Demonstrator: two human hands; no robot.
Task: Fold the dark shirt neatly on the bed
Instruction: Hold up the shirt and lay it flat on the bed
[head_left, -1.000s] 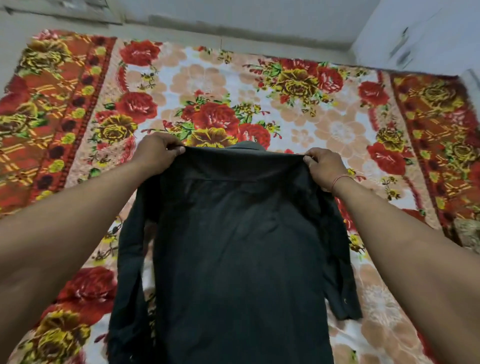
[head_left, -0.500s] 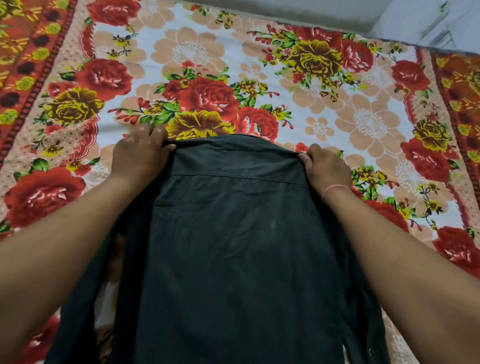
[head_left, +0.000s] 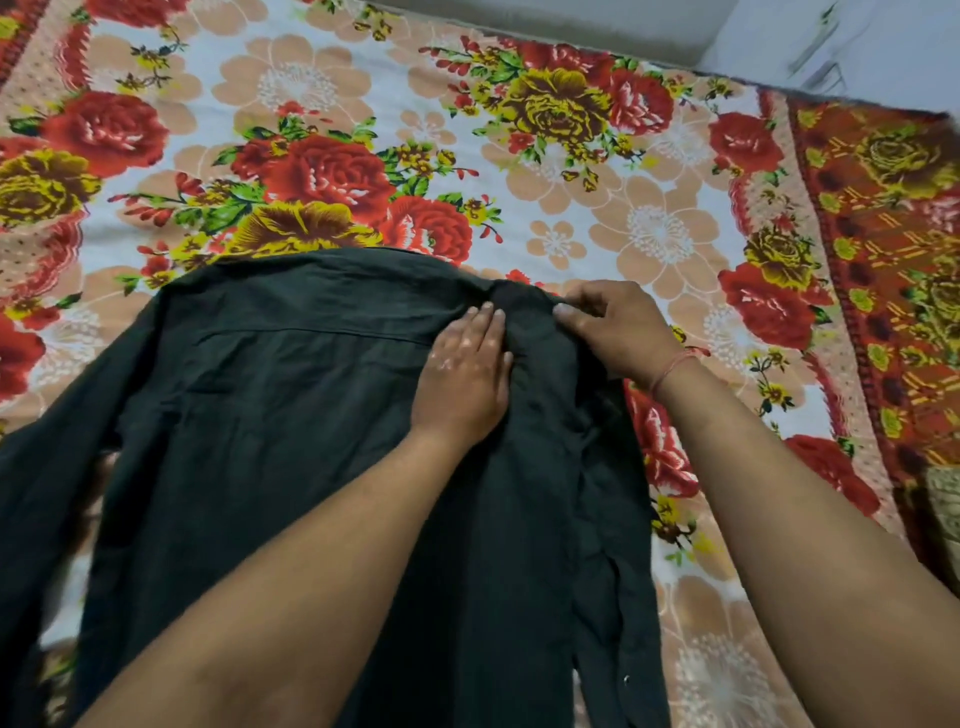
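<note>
The dark shirt (head_left: 270, 426) lies back-up on the flowered bed (head_left: 597, 218), collar end away from me, its left sleeve spread toward the left edge of the view. My left hand (head_left: 462, 374) rests flat on the shirt near its right shoulder, fingers together and pressing the cloth down. Just to its right, my right hand (head_left: 613, 327) pinches the fabric at the right shoulder, where the cloth is bunched up. A thin red thread circles that wrist. The shirt's lower part is hidden under my forearms.
The bedspread carries red and yellow roses with an orange patterned border (head_left: 883, 218) on the right. A pale wall (head_left: 857, 47) and the bed's far edge run along the top right. Bare bedspread stretches beyond the collar.
My left hand has let go of the left shoulder and moved across to the right shoulder, lying flat. The shirt now rests on the bed. The right hand still holds its corner.
</note>
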